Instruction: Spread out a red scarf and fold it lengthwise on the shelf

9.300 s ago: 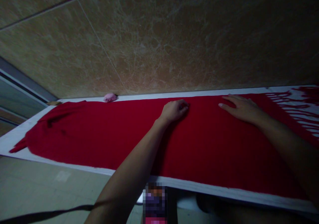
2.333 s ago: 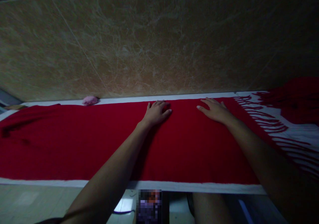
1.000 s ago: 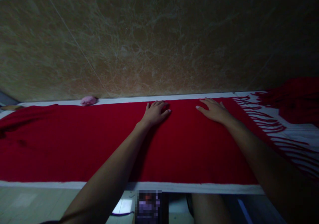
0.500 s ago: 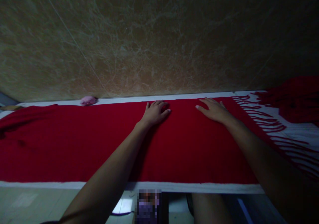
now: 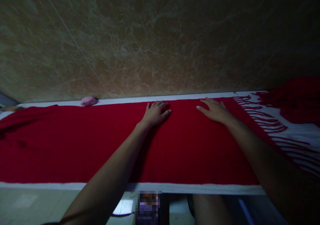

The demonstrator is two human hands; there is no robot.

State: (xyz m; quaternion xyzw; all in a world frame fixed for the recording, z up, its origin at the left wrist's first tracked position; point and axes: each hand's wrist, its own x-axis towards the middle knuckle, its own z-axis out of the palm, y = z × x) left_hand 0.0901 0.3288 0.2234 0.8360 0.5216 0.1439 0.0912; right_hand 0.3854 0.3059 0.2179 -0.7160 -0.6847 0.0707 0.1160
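A long red scarf (image 5: 190, 151) lies spread along a narrow white table (image 5: 175, 187), with twisted fringe (image 5: 265, 118) at its right end. My left hand (image 5: 155, 113) rests palm down near the scarf's far edge, fingers spread. To its right, my right hand (image 5: 212, 109) also lies flat on the cloth close to the far edge, thumb held apart and pointing left. Neither hand grips anything. Toward the left end the scarf is slightly rumpled, and that end runs out of view.
A brown marbled wall (image 5: 150, 44) rises directly behind the table. Against it sits a small pink bundle (image 5: 88, 101). More red fringed cloth (image 5: 300, 99) is heaped at the far right. Below the front edge are a tiled floor (image 5: 22, 205) and a leg (image 5: 211, 208).
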